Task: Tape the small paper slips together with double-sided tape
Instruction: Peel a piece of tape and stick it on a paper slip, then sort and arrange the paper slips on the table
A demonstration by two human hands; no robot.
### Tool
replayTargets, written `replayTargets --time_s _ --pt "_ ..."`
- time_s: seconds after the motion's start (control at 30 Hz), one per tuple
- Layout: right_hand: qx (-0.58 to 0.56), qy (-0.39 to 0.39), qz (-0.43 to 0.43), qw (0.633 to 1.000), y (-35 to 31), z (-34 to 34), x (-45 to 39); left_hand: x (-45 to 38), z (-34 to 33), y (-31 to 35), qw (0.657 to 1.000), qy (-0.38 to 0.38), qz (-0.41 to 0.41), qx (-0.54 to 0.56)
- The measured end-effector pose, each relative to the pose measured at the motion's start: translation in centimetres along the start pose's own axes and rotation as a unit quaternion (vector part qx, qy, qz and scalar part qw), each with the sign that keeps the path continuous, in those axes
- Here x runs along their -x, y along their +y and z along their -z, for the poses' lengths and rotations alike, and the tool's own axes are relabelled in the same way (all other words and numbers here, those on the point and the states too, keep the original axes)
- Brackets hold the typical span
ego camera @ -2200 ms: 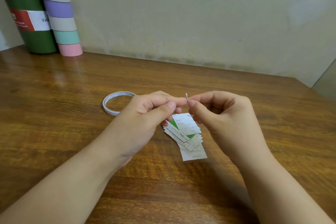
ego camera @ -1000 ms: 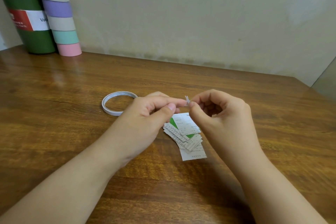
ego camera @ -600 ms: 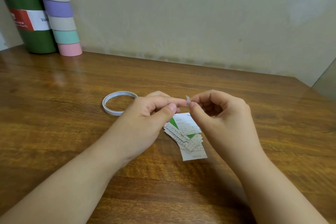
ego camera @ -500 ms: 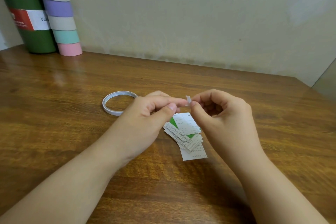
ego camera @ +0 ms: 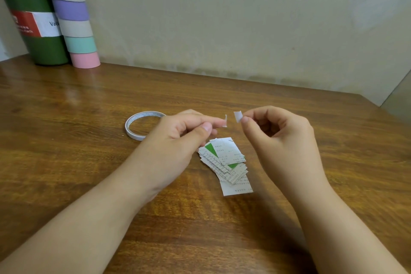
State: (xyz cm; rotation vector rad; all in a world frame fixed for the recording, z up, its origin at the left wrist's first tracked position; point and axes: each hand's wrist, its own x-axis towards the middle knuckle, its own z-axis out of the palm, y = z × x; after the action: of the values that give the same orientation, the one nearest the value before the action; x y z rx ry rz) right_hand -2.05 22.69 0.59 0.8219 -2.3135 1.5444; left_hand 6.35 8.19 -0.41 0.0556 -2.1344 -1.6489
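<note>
Several small printed paper slips (ego camera: 226, 160) lie fanned in a pile on the wooden table (ego camera: 66, 162), one showing a green patch. Above the pile my left hand (ego camera: 178, 138) pinches a tiny white tape piece (ego camera: 225, 120) between thumb and forefinger. My right hand (ego camera: 278, 133) pinches a second small white piece (ego camera: 238, 116), a short gap apart from the first. I cannot tell which piece is the tape and which is its backing. A thin white roll of double-sided tape (ego camera: 142, 124) lies flat on the table, just left of my left hand.
A dark green bottle (ego camera: 33, 26) with a red and white label stands at the back left corner. Beside it rises a stack of pastel tape rolls (ego camera: 71, 18). A pale wall runs behind the table, and the table's right edge slants at the far right.
The single small white piece held between both hands' fingertips has come apart into two. My right hand has moved slightly right, so each hand now holds its own piece.
</note>
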Motion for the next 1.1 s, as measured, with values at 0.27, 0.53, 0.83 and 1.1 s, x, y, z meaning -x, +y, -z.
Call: replayTargets --time_s 0.27,0.53,0.83,1.1 --pt "0.108 0.005 -0.136 0.985 4.2 1.7 -2.5 -0.3 0.2 -0.8 0.997 0.037 0.058 -0.023" --pt "-0.015 0.043 -0.283 0.958 7.5 1.8 -3.7 -0.5 0.2 -1.2 0.996 0.044 0.077 -0.03" --pt "0.066 -0.028 -0.202 0.977 5.3 2.3 -3.0 -0.6 0.3 -1.3 0.994 0.057 0.084 -0.029" --pt "0.301 -0.317 -0.043 0.898 3.1 0.7 -1.5 -0.9 0.5 -1.4 0.993 0.073 0.091 -0.028"
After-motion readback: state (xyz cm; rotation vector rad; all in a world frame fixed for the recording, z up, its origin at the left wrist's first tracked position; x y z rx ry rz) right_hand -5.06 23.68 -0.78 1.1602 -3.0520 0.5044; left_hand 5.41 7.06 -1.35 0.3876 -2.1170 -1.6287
